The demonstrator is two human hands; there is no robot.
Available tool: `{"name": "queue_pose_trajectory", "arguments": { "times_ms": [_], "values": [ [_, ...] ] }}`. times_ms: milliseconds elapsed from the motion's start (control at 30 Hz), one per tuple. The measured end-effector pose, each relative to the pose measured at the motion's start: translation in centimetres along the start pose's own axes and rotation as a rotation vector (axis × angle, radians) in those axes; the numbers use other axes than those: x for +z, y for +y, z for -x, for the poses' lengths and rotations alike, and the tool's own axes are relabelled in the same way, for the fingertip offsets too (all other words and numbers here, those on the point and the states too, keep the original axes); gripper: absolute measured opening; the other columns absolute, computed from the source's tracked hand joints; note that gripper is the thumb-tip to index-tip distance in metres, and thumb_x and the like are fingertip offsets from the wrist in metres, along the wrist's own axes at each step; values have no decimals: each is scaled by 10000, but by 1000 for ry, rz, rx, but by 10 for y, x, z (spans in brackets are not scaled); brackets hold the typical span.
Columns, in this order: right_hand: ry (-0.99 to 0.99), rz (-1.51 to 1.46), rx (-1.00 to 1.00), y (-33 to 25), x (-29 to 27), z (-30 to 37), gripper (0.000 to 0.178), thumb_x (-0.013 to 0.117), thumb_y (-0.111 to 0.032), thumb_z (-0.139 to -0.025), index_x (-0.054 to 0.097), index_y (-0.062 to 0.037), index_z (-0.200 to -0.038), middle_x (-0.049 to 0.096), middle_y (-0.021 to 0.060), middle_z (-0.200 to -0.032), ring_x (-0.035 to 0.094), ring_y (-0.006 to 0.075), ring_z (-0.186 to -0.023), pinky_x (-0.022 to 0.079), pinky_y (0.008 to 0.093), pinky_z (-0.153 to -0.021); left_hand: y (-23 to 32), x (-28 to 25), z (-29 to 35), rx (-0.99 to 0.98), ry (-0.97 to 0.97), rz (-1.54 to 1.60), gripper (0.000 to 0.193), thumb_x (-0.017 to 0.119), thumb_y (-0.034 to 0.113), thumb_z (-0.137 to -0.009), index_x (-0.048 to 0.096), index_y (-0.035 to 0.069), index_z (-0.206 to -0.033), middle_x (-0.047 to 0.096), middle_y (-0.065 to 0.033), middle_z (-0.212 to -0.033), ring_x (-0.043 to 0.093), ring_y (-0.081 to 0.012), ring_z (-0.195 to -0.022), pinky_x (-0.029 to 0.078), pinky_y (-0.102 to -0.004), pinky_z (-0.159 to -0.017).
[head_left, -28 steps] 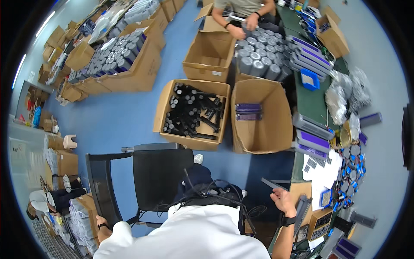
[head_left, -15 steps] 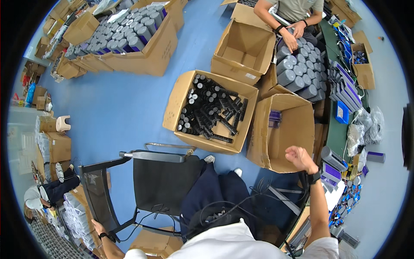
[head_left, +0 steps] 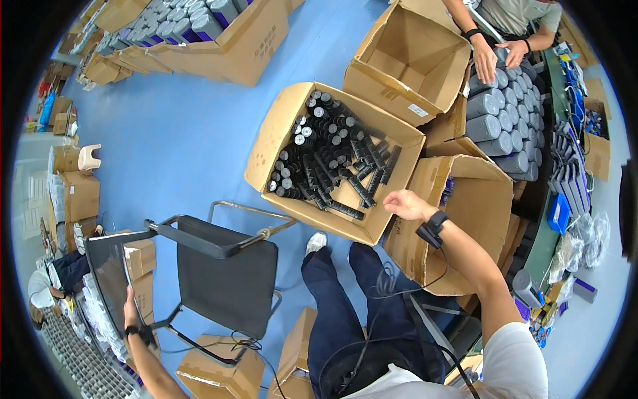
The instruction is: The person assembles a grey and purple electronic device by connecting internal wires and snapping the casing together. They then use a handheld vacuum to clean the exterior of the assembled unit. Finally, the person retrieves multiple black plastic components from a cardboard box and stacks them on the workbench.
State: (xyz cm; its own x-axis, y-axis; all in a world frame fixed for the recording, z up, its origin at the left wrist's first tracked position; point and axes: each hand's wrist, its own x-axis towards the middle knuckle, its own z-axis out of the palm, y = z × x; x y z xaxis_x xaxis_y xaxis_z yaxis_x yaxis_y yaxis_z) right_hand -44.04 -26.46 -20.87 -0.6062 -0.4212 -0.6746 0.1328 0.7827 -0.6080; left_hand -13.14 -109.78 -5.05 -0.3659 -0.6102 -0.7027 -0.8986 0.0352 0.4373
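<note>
At the lower left, my left hand (head_left: 132,309) grips the edge of the mesh backrest of a black office chair (head_left: 222,279); part of its fingers is hidden. My right hand (head_left: 407,205), fingers curled in with nothing visible in them, hovers over the near right rim of an open cardboard box (head_left: 276,136). Many black cylindrical parts (head_left: 332,149) with silvery round ends lie jumbled inside that box. Directly right of my hand stands another open cardboard box (head_left: 475,219), with a few purple pieces (head_left: 447,189) against its inner wall.
Cables (head_left: 389,286) trail around my legs and the chair. A co-worker's hands (head_left: 488,60) rest over stacked grey cylinders (head_left: 502,126) at upper right. Behind stands an empty carton (head_left: 409,60). A green workbench (head_left: 565,173) runs along the right; more boxes line the left.
I have stood up from the chair, which has swung left and away from my legs, my left hand still at its backrest. My right hand has moved left, toward the box of black parts.
</note>
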Motion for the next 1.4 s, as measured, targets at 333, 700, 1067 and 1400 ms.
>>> {"name": "queue_pose_trajectory", "arguments": {
  "times_ms": [333, 700, 1067, 1400],
  "values": [
    [-86, -158, 64, 42, 49, -36, 256, 661, -211, -867, 685, -25, -1042, 719, 137, -947, 684, 228, -901, 539, 338, -816, 7, 359, -19, 211, 73, 59, 844, 696, 451, -865, 286, 46, -1481, 385, -190, -1451, 458, -299, -1285, 356, -415, -1068],
    [10, -925, 327, 27, 80, -126, 138, 651, -142, -922, 649, -55, -1030, 692, 44, -872, 646, 82, -769, 550, 247, -655, 199, 439, 75, 510, -917, -500, 374, 610, 375, -910, 704, 21, -987, 696, -192, -827, 682, -359, -858, 529, -396, -761],
    [15, -1437, 441, -26, 215, -358, 281, 566, -111, -926, 582, -15, -1190, 676, 106, -1005, 681, 204, -837, 568, 312, -739, 216, 709, -209, 1044, -91, -885, 467, 606, 178, -835, 515, -116, -1186, 580, -296, -1121, 585, -440, -1029, 476, -459, -933],
    [-376, -1838, 553, 0, 265, -448, 1271, 442, -910, -700, 9, -76, -1555, 41, 203, -1611, 80, 348, -1478, 136, 562, -1152, 182, 736, -275, 852, -85, -1311, 356, 586, 295, -914, 636, -43, -1013, 667, -227, -984, 705, -332, -824, 587, -393, -703]
  ]
}}
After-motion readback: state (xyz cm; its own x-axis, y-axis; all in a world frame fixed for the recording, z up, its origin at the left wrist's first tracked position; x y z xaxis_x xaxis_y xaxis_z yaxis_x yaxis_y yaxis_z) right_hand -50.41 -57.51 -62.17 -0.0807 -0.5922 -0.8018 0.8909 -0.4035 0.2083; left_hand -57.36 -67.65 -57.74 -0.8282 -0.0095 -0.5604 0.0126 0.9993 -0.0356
